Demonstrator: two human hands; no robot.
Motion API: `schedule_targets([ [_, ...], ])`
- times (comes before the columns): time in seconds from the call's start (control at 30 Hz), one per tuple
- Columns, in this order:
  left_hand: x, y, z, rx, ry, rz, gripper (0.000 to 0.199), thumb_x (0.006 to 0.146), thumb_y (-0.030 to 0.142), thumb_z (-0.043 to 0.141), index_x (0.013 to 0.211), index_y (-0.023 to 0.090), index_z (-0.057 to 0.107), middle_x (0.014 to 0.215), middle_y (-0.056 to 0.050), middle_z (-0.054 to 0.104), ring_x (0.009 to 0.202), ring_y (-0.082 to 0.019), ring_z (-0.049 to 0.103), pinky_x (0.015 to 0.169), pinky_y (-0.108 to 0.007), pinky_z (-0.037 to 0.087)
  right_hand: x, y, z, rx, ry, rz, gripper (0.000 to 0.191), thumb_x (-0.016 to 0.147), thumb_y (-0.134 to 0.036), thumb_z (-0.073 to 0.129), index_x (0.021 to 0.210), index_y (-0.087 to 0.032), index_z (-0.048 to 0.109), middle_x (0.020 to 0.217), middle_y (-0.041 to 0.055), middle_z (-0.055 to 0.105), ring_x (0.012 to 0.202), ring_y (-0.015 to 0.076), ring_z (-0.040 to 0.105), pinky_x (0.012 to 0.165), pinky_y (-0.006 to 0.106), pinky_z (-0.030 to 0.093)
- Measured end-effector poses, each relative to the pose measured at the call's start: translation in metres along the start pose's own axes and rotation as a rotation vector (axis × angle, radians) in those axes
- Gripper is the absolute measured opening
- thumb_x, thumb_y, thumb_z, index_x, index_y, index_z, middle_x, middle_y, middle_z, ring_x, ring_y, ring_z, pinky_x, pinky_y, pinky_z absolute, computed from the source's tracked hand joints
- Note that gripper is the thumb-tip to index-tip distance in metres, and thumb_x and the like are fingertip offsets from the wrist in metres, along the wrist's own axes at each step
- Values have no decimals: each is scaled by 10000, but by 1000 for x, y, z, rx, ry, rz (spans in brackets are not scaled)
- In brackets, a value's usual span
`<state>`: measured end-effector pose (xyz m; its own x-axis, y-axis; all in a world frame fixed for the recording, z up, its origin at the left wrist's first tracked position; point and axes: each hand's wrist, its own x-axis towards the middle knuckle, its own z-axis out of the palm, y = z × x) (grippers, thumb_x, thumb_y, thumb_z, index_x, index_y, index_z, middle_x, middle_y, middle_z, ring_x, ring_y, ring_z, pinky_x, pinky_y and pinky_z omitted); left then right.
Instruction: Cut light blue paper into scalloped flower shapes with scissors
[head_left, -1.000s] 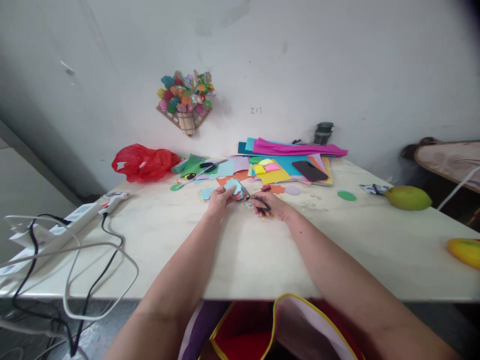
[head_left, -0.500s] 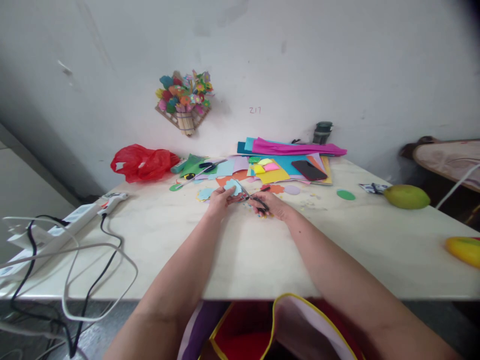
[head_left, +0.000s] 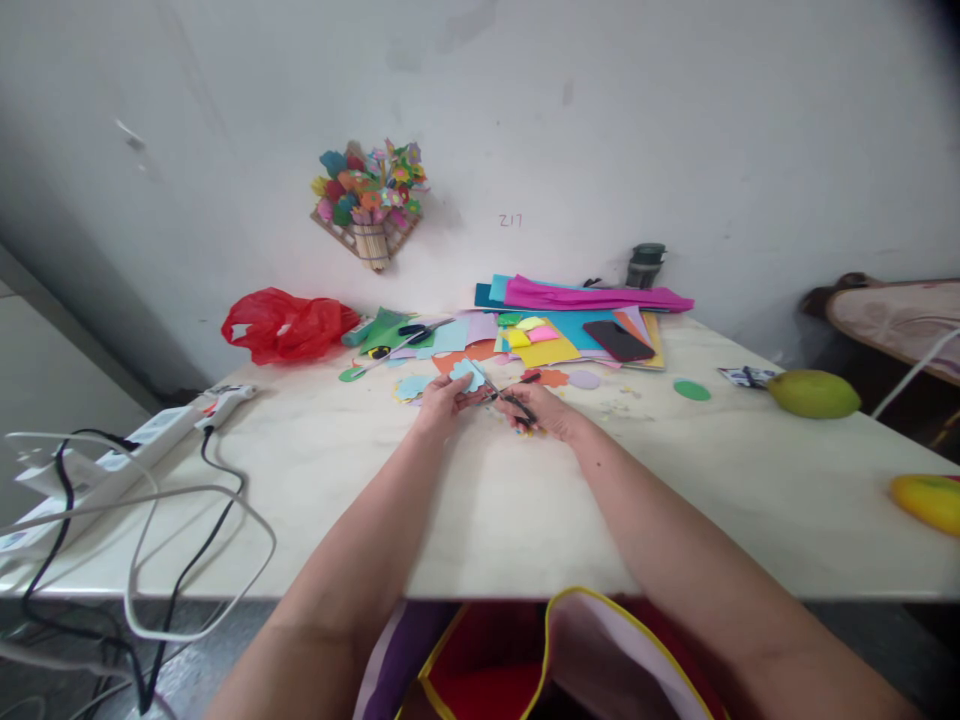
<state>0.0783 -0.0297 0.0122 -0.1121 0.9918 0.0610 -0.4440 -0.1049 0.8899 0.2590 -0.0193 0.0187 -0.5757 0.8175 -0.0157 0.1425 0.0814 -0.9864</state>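
Observation:
Over the middle of the table, my left hand (head_left: pixel 445 402) pinches a light blue paper cutout with a scalloped edge (head_left: pixel 466 375). My right hand (head_left: pixel 541 409) is closed on a pair of dark-handled scissors (head_left: pixel 519 405). The blades are parted and meet the right edge of the cutout. Another light blue scalloped cutout (head_left: pixel 412 387) lies on the table left of my left hand. Beyond my right hand are an orange cutout (head_left: pixel 553 378) and a lilac one (head_left: pixel 584 379). Small paper scraps are scattered around both hands.
Coloured sheets (head_left: pixel 450 338), a second pair of scissors (head_left: pixel 414 332) and a phone (head_left: pixel 619 341) lie at the back. A red plastic bag (head_left: pixel 289 325) sits back left. A power strip (head_left: pixel 142 435) with cables is at left. A green mango-like fruit (head_left: pixel 814 393) rests at right.
Both hands stay almost in place. The cutout and the scissors have shifted only very slightly.

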Motion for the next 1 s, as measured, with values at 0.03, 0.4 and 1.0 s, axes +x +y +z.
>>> schedule_targets([
  [0.03,0,0,0,0,-1,2,211,632,214,757,780,103,656,753,-94,711,662,-197,687,741,-338,551,0,0,0,0,0,1,235,721,-352,684,739,-164,545,489,-54,525,344,40,426,306,150,251],
  [0.4,1,-1,1,-25,6,-4,176,651,171,742,782,98,650,740,-88,711,656,-194,688,700,-309,561,2,3,0,0,5,2,260,712,-367,690,737,-158,537,488,-55,521,348,39,421,308,150,246],
  [1.0,0,1,2,-51,-3,-2,179,630,168,752,768,92,666,734,-91,712,656,-197,686,699,-317,560,3,3,1,42,20,-8,154,716,-260,668,764,-143,581,463,-55,493,354,51,411,336,161,310],
])
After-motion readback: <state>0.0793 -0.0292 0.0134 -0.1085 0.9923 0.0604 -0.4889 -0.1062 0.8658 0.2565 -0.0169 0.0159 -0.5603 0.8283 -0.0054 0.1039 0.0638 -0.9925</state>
